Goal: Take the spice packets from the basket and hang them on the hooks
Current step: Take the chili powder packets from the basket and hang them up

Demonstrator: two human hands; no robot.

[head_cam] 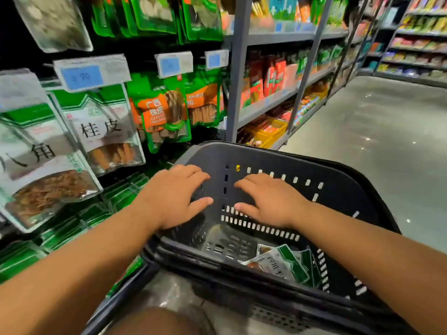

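A dim shop aisle runs ahead over a glossy grey floor dotted with small bright glints of light. Grey metal shelving lines the left side, packed with red, orange and green goods, with yellow crates on its lowest level. More stocked shelves cross the far end.

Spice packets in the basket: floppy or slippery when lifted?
Probably floppy: the spice packets look like thin film pouches lying overlapped on the basket floor. Likely light, being flat. Glossy film may slip, so pinch near an edge.
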